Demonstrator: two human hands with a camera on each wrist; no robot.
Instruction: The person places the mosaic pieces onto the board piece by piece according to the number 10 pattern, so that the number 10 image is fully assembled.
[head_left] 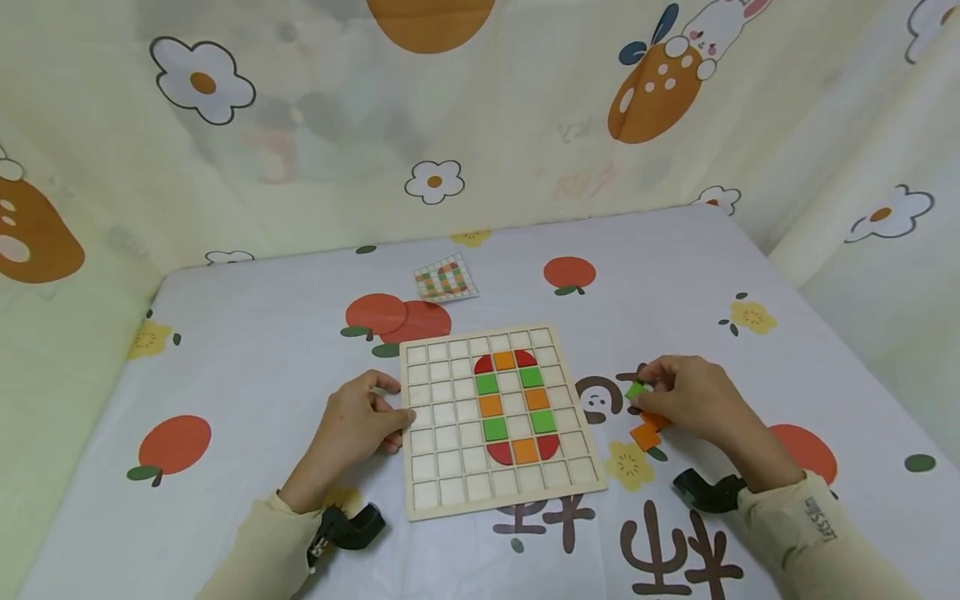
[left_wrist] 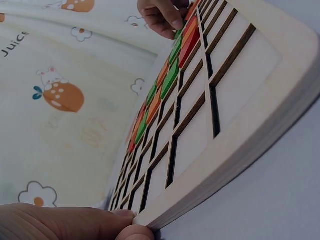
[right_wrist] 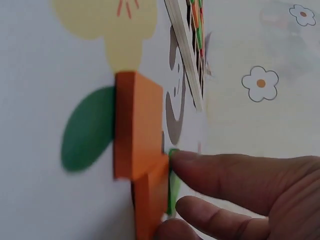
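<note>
A square wooden grid board [head_left: 442, 510] lies on the table, with red, orange and green tiles forming a ring in its right half. At its left edge is my left hand [head_left: 358, 421], thumb tip over the rim and curled fingers against the side. In the left wrist view the thumb [left_wrist: 75, 222] meets the frame's corner. My right hand [head_left: 693, 396] pinches a green tile [head_left: 636, 389] right of the board. Just under that hand lie two orange tiles [head_left: 645, 437], overlapping each other. The right wrist view shows the green tile [right_wrist: 173, 187] beside the fingertips, behind the orange tiles [right_wrist: 140, 127].
Behind the board lies a small pattern card [head_left: 446, 279] printed with a coloured grid. The tablecloth [head_left: 262, 350] carries fruit and flower prints. A patterned curtain [head_left: 315, 125] hangs beyond the table. Black wrist devices [head_left: 348, 527] sit at both cuffs.
</note>
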